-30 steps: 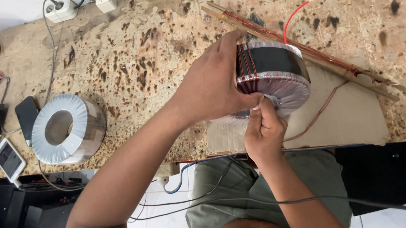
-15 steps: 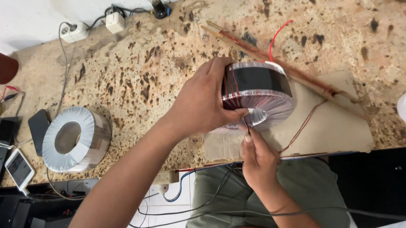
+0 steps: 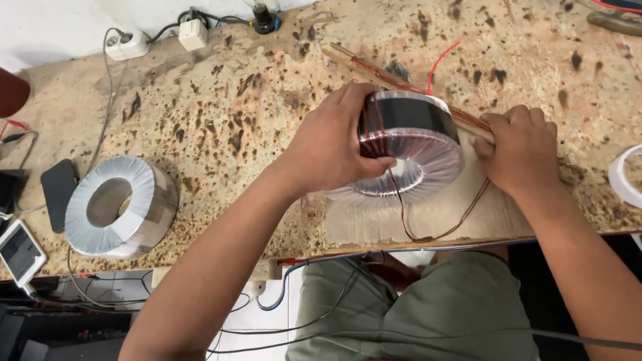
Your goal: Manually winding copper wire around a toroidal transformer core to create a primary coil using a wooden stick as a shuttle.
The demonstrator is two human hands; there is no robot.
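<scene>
Right hand [image 3: 524, 149] moved from coil's [image 3: 410, 146] centre to its far side, now closed on wire; left hand [image 3: 332, 150] clamps coil, winding partly done.

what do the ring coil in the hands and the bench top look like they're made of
Ring coil: reddish-brown glossy windings, likely enamelled copper wire, with a dark band on its rim. Bench top: pale board, matt, covered in dark scorch-like marks; probably wood or plywood.
</scene>
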